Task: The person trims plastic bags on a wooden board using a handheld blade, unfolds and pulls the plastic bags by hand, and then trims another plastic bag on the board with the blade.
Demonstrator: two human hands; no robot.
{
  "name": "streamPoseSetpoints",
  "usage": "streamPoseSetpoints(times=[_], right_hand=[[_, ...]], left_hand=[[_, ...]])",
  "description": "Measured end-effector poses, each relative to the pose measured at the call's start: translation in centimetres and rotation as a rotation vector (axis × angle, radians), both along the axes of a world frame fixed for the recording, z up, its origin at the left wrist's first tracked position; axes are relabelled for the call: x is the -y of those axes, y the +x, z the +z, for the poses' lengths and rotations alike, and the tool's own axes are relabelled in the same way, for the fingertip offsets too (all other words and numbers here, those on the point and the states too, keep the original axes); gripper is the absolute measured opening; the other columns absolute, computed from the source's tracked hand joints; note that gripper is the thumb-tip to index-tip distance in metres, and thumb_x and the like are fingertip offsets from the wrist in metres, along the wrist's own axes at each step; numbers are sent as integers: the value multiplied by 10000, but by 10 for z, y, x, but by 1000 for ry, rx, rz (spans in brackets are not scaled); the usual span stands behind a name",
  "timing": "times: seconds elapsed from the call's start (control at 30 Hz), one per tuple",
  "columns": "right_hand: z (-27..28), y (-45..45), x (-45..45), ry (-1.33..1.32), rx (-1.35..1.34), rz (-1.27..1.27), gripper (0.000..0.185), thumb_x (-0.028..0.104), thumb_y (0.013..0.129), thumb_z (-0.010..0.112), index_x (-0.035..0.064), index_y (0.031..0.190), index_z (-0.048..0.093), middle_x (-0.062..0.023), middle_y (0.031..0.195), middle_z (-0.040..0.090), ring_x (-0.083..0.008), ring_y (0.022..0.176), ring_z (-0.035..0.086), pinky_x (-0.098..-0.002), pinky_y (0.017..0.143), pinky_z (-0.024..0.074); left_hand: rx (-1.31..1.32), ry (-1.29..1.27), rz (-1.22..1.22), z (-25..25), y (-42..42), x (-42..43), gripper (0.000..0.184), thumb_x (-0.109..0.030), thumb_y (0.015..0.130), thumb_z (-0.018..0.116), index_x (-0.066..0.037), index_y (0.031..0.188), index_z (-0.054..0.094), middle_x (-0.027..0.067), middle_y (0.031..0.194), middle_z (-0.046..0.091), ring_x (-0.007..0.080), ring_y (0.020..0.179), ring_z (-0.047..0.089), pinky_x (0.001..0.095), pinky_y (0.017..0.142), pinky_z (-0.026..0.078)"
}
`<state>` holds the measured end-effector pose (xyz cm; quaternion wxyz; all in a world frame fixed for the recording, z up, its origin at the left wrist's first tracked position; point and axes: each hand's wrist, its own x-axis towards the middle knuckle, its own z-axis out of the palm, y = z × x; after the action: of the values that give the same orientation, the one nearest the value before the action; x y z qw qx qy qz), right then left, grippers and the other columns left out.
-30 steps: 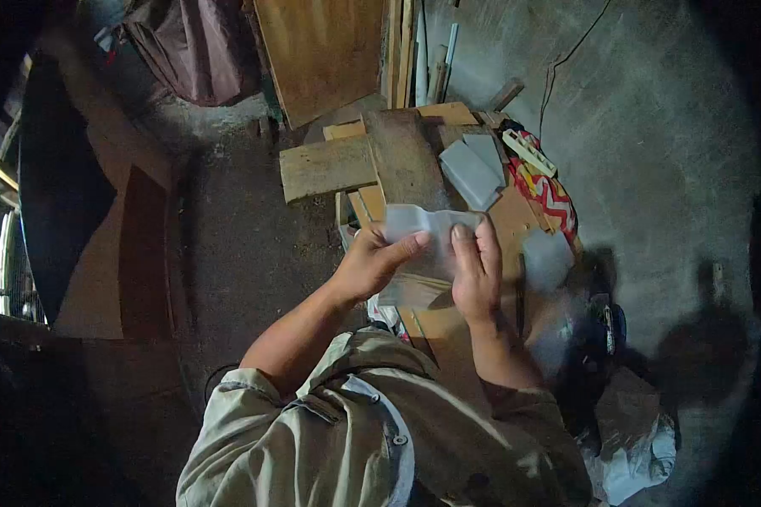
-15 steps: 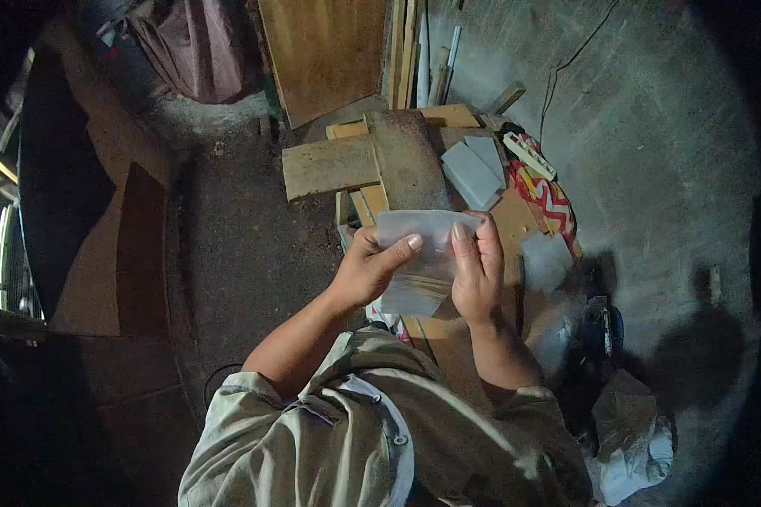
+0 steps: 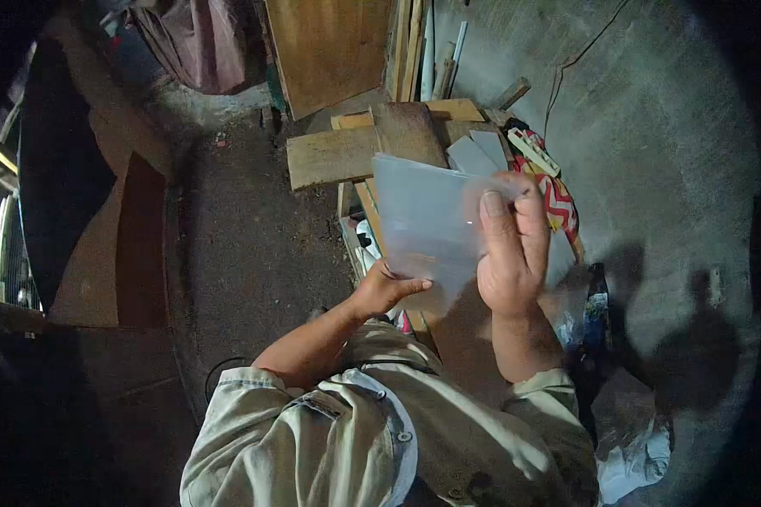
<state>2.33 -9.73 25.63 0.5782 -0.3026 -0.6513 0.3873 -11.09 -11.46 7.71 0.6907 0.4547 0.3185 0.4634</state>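
Note:
A stack of thin, translucent plastic sheets is held up in front of me, tilted, with its layers showing along the top edge. My right hand pinches the stack at its upper right, thumb on the near face and fingers behind. Lower down, my left hand grips the bottom left corner, its thumb lying across the sheets and its fingers hidden behind them. Beyond the stack, whitish flat packs lie on the cluttered surface.
Wooden boards lie crosswise ahead, near a white power strip and a red patterned cloth. A wooden panel stands at the back. To the right is a concrete wall; at lower right, a white plastic bag.
The sheets have been raised and opened out to fuller view. My right hand has moved up and right with them, while my left hand has slid down to the lower corner.

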Motion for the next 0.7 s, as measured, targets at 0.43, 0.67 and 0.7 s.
streamPoseSetpoints(times=[0.43,0.67,0.7], right_hand=[[9,25,35,39,-224,272,143,69,928,490,-3,1050,471,-82,872,512,-138,758,479,-278,670,415],[-8,53,60,-205,-331,579,117,106,905,577,2,887,528,-90,781,515,-161,652,503,-298,580,452],[-9,56,61,-222,-302,542,111,102,906,574,1,894,527,-88,781,515,-162,662,507,-298,591,453]], left_hand=[[-70,17,15,-46,-20,-18,150,6,826,642,6,966,695,79,931,702,153,857,646,318,803,515],[-240,337,270,-10,-49,-43,176,-4,741,717,-21,916,711,113,970,697,185,909,654,328,812,517],[-270,356,289,2,-52,-44,186,-3,725,727,-26,909,713,118,978,696,189,918,654,329,814,517]])
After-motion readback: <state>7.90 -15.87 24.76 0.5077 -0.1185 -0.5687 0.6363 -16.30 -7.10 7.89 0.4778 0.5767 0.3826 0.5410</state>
